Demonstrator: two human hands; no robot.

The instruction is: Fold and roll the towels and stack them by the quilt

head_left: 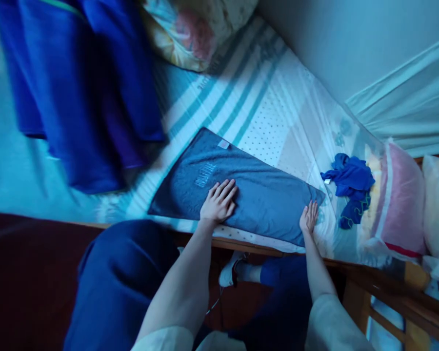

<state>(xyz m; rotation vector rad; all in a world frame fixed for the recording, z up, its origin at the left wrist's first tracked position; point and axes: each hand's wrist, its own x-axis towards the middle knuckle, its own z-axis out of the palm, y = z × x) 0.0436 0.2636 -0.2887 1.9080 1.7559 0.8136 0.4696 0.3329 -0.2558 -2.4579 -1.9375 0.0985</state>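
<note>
A grey garment [263,195], folded into a long strip with a small label near its far edge, lies flat on the bed's patterned sheet [278,117]. My left hand [219,202] rests on the middle of it, palm down, fingers stretched out. My right hand [309,218] lies flat on the garment's right end, near the bed's edge, fingers also extended. Neither hand holds anything.
A blue garment [84,87] lies spread at the left of the bed. A crumpled blue cloth [351,185] sits to the right, beside a pink pillow [402,200]. A floral pillow [197,29] is at the far end. The wooden bed rail [388,282] runs along the front.
</note>
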